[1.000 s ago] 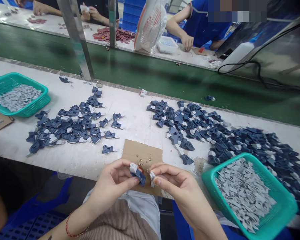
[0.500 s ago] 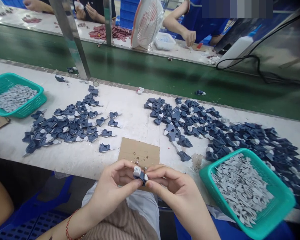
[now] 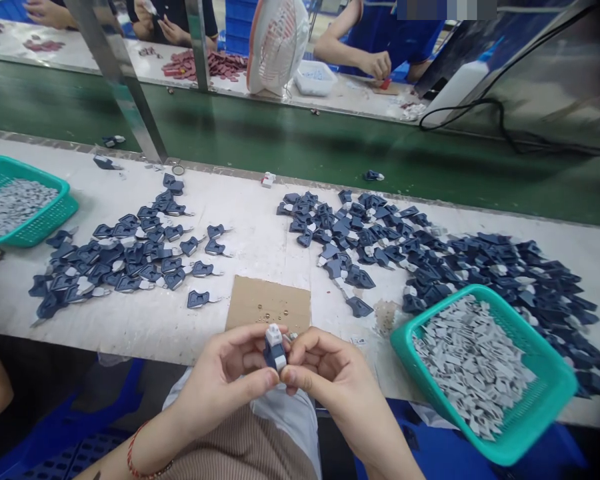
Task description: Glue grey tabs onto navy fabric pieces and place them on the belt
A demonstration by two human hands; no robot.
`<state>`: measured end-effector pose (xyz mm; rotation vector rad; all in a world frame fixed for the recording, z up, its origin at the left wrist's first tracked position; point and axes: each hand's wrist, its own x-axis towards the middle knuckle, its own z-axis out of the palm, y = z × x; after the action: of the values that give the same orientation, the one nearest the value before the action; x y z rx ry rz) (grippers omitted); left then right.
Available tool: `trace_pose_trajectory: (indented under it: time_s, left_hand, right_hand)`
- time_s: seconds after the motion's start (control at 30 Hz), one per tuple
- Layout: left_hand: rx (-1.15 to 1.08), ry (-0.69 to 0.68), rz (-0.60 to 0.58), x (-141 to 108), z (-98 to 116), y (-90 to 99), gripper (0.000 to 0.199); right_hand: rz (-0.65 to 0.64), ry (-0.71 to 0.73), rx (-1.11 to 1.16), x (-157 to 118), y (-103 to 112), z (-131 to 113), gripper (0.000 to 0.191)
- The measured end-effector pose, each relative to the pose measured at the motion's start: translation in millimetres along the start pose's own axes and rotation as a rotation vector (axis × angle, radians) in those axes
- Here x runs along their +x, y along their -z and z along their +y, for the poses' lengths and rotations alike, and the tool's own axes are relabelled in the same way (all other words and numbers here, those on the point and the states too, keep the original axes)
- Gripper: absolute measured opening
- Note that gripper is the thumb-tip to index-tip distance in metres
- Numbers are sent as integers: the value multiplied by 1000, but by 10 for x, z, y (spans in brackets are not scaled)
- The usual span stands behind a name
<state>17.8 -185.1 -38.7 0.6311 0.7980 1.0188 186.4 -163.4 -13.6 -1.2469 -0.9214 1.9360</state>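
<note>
A small navy-and-grey plastic part (image 3: 274,349) is held upright between my two hands, above the near edge of the table. My left hand (image 3: 230,373) grips it from the left between thumb and fingers. From the right, my right hand (image 3: 325,370) pinches at its lower grey piece with thumb and forefinger; whether a small item sits between those fingertips is hidden. Just beyond my fingers lies a piece of brown cardboard (image 3: 250,300) with several tiny metal bits on it.
Similar navy parts lie in a left pile (image 3: 130,253) and a larger right pile (image 3: 480,267). A green basket (image 3: 555,380) of grey pieces stands at right, another basket (image 3: 55,213) at far left. Across a green strip (image 3: 220,140), co-workers' hands (image 3: 377,65) handle small parts.
The plastic part has turned more upright in my hands, its grey end now at the top. My view has shifted slightly, so the table appears moved left.
</note>
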Motion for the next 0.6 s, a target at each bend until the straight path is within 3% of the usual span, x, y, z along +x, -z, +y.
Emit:
trace_pose_trajectory:
  time_s: [0.17, 0.23, 0.3, 0.37, 0.43, 0.5, 0.6]
  left_hand:
    - [43, 53, 98, 89, -14, -56, 28]
    - [108, 46, 92, 135, 8, -32, 27]
    - [195, 23, 115, 189, 64, 27, 27]
    - [295, -19, 174, 265, 163, 110, 29]
    - [396, -85, 243, 381, 308, 196, 31]
    - [493, -146, 302, 559, 486, 276, 36]
    - [672, -158, 371, 952, 768, 396, 43]
  right_hand:
    - [30, 115, -83, -96, 47, 105, 9]
    - [133, 168, -212, -173, 179, 92, 13]
    - [388, 227, -398, -267, 415, 26, 18]
    - [745, 255, -614, -352, 747, -78, 25]
    - [1028, 195, -872, -405, 1127, -189, 32]
    - [1019, 82, -1120, -410, 1480, -270, 35]
    - [836, 53, -1408, -336, 1823, -291, 39]
